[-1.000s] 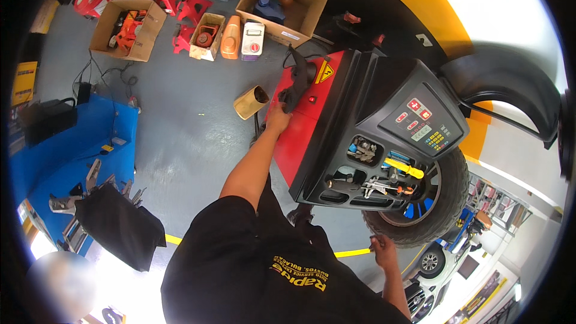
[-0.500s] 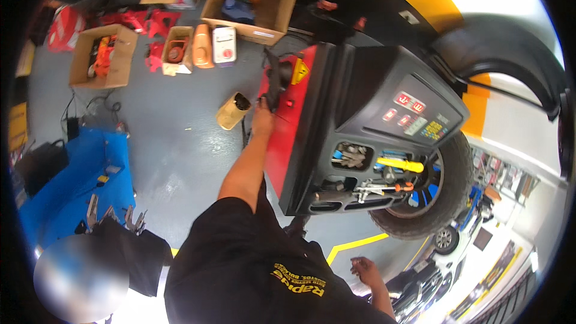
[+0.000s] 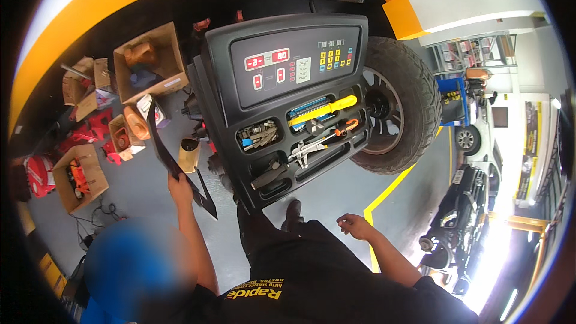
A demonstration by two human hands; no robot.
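Note:
My left hand [image 3: 180, 191] is closed around a large black caliper [image 3: 165, 151] with long curved arms, held up to the left of the wheel balancer. My right hand [image 3: 355, 227] hangs over the floor in front of the machine, its fingers apart and nothing in them. Between and beyond my hands stands the balancer [image 3: 216, 102], its display panel [image 3: 297, 66] lit with red digits. A wheel with a chunky tire [image 3: 414, 108] is mounted on its right side. The top tray [image 3: 282, 155] holds small wheel weights [image 3: 261, 135], a yellow-handled tool [image 3: 324, 111] and pliers [image 3: 309, 151].
Cardboard boxes [image 3: 81, 180] and plastic bottles [image 3: 137, 121] stand on the floor at the left. A small brown container [image 3: 189, 155] is near the machine's left side. A blurred blue shape [image 3: 138, 264] is at lower left. Vehicles [image 3: 459, 222] are at the right.
My left hand has drawn the black caliper away from the balancer's red side, leftward and nearer to me. My view has turned toward the panel and wheel. The right hand remains empty.

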